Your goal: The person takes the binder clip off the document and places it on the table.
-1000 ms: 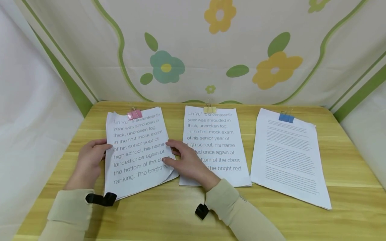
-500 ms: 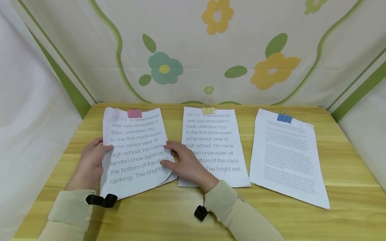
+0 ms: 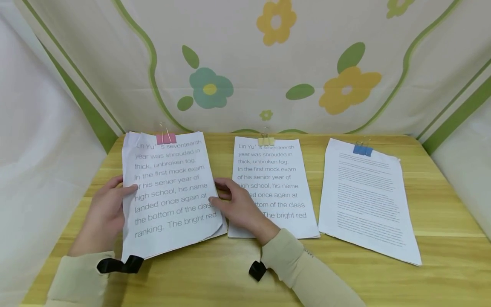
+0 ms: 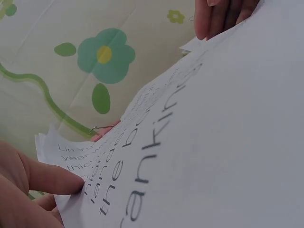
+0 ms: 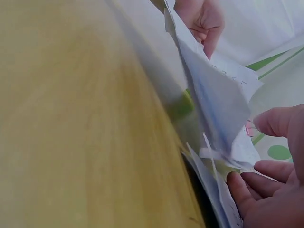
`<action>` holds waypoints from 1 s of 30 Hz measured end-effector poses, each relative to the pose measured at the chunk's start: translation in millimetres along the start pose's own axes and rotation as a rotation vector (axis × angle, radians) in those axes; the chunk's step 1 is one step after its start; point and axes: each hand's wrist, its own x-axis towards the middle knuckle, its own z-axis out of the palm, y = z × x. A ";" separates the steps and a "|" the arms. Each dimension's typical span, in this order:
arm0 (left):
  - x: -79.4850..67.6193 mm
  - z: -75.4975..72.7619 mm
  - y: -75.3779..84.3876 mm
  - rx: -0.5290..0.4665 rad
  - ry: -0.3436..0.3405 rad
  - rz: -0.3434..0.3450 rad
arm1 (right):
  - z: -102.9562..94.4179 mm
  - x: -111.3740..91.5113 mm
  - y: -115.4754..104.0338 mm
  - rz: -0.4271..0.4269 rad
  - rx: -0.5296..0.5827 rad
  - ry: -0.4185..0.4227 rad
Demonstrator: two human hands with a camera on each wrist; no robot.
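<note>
A stack of printed sheets (image 3: 168, 183) with a pink binder clip (image 3: 166, 138) at its top is tilted, its left side raised off the table. My left hand (image 3: 105, 213) grips its left edge, thumb on the printed face and fingers behind, as the left wrist view also shows. My right hand (image 3: 239, 204) is at the right edge, thumb by the margin and the other fingers loosely bent; in the right wrist view, thumb and fingers (image 5: 268, 180) stand apart. The raised underside of the sheets (image 5: 209, 90) shows there.
A middle stack (image 3: 272, 187) with a yellow binder clip (image 3: 266, 141) lies partly under my right hand. Farther right lies another stack (image 3: 368, 204) with a blue clip (image 3: 362, 149). The wooden table (image 3: 215, 273) meets a flowered curtain (image 3: 245, 64) at the back.
The left hand has moved left and toward me, carrying the left stack's edge higher. The clip has shifted left, its wire handles now upright. The right hand has shifted slightly right.
</note>
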 end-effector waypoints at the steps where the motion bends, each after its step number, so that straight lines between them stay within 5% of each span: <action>1: -1.5 0.9 0.8 -0.019 -0.017 0.003 | -0.7 0.4 -0.7 -0.003 0.013 0.005; 12: -16.6 20.7 11.3 -0.124 -0.156 0.091 | -20.3 -1.5 -13.9 0.031 0.121 0.046; 23: -13.8 58.5 4.8 -0.124 -0.259 0.072 | -51.2 -14.2 -10.4 0.060 0.195 0.085; 30: -8.0 90.2 4.4 0.054 -0.265 0.050 | -82.8 -35.1 -3.4 0.079 0.191 0.138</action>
